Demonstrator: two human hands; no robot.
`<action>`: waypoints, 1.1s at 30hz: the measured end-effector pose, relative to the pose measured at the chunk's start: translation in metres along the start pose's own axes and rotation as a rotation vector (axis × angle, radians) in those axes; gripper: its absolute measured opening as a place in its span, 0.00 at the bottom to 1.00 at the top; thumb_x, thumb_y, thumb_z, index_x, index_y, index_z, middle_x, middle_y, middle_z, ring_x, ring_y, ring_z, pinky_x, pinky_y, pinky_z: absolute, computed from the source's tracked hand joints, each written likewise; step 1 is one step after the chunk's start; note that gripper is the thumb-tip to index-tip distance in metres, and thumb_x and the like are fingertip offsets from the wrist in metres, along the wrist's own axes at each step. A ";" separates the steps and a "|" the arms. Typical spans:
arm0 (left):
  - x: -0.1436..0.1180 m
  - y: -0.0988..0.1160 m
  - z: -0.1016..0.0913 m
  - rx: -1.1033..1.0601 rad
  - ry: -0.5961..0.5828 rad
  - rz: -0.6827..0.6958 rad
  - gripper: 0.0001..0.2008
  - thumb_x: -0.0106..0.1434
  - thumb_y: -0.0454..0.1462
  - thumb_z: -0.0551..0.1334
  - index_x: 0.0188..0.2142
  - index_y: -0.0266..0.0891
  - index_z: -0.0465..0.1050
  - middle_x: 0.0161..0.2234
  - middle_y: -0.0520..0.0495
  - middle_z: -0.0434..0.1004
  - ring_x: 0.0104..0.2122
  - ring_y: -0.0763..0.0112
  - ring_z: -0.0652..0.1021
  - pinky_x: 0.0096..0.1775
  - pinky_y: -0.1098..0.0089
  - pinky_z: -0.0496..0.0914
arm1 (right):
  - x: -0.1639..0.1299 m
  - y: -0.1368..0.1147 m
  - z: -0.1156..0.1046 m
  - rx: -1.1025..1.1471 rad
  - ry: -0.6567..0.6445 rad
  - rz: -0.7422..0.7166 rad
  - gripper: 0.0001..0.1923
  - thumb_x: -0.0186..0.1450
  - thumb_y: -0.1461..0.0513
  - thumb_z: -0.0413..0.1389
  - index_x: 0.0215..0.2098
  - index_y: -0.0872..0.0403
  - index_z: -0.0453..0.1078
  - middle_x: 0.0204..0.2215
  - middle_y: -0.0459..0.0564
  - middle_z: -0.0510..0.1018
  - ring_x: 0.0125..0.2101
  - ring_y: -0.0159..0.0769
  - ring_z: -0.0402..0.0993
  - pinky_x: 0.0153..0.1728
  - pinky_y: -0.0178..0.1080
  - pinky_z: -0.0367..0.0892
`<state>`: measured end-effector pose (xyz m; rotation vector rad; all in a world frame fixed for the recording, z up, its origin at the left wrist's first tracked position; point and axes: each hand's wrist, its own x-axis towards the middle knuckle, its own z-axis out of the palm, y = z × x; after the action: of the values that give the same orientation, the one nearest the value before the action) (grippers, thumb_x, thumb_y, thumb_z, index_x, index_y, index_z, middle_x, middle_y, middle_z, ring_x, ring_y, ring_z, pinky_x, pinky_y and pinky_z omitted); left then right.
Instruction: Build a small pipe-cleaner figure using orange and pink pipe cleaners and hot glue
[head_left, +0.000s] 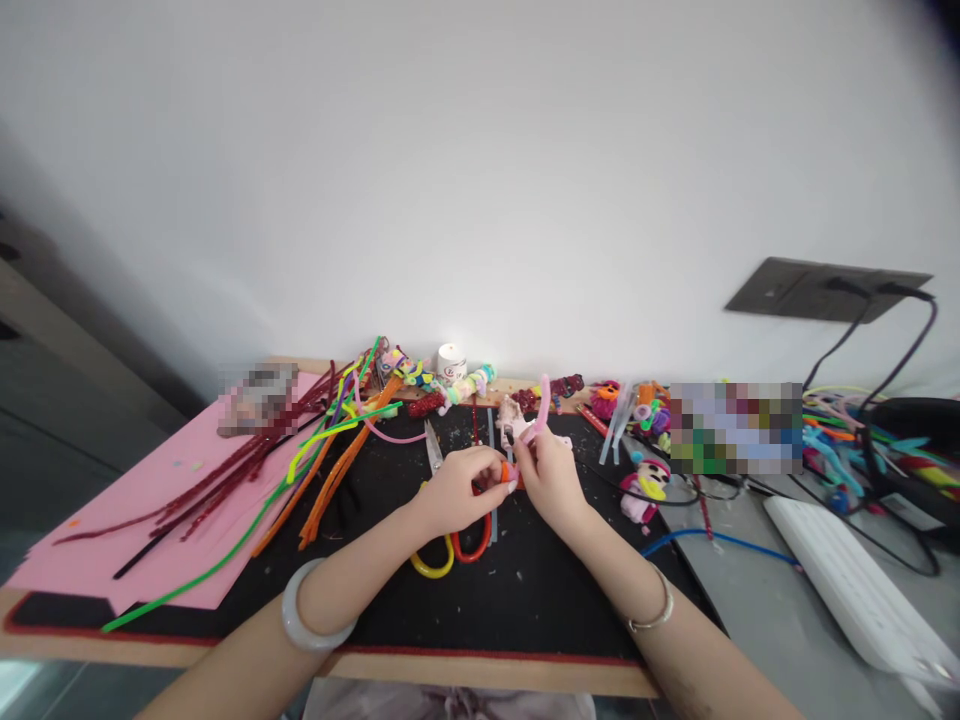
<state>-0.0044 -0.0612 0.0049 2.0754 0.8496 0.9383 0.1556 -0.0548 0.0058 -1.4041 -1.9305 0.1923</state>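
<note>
My left hand (459,490) and my right hand (553,478) meet over the black mat (525,590) and pinch a small orange piece (508,471) between their fingertips. A pink pipe cleaner (541,408) rises from my right hand's fingers. Scissors with a yellow and a red handle (450,555) lie on the mat right under my left hand. A pale bangle sits on my left wrist and a thin metal bracelet on my right wrist.
Long pipe cleaners (300,470) in red, green, orange and yellow fan over a pink sheet (112,530) at left. Small fuzzy figures (645,488) and craft bits line the wall. A white power strip (855,585), cables and a wall socket (825,290) are at right.
</note>
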 end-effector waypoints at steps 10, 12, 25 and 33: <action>0.000 0.001 0.001 0.019 0.036 0.007 0.08 0.58 0.33 0.56 0.24 0.37 0.60 0.28 0.49 0.69 0.28 0.74 0.69 0.30 0.73 0.65 | -0.001 0.002 0.001 0.001 -0.007 -0.042 0.08 0.65 0.61 0.45 0.27 0.52 0.57 0.23 0.46 0.66 0.22 0.33 0.63 0.25 0.34 0.56; 0.001 0.002 0.001 0.044 0.040 0.024 0.08 0.58 0.33 0.56 0.23 0.38 0.60 0.28 0.50 0.68 0.28 0.74 0.70 0.31 0.73 0.65 | 0.000 0.001 0.000 0.013 -0.017 -0.043 0.08 0.65 0.61 0.45 0.27 0.52 0.56 0.23 0.45 0.66 0.22 0.33 0.62 0.25 0.34 0.56; 0.002 0.000 -0.002 0.146 0.124 0.022 0.06 0.57 0.32 0.56 0.24 0.38 0.61 0.25 0.51 0.67 0.28 0.73 0.69 0.32 0.72 0.65 | -0.001 0.000 -0.006 0.054 0.050 -0.168 0.06 0.63 0.64 0.47 0.28 0.53 0.61 0.26 0.48 0.69 0.29 0.36 0.65 0.32 0.38 0.60; 0.005 -0.007 -0.008 0.117 0.298 -0.023 0.06 0.57 0.32 0.55 0.23 0.38 0.63 0.26 0.50 0.68 0.28 0.73 0.69 0.32 0.71 0.65 | -0.002 -0.005 -0.004 0.283 0.036 -0.309 0.04 0.63 0.65 0.49 0.33 0.51 0.65 0.33 0.51 0.73 0.37 0.37 0.70 0.38 0.41 0.66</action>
<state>-0.0101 -0.0516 0.0052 2.0477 1.1021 1.2311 0.1543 -0.0598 0.0100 -0.9088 -1.9723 0.2780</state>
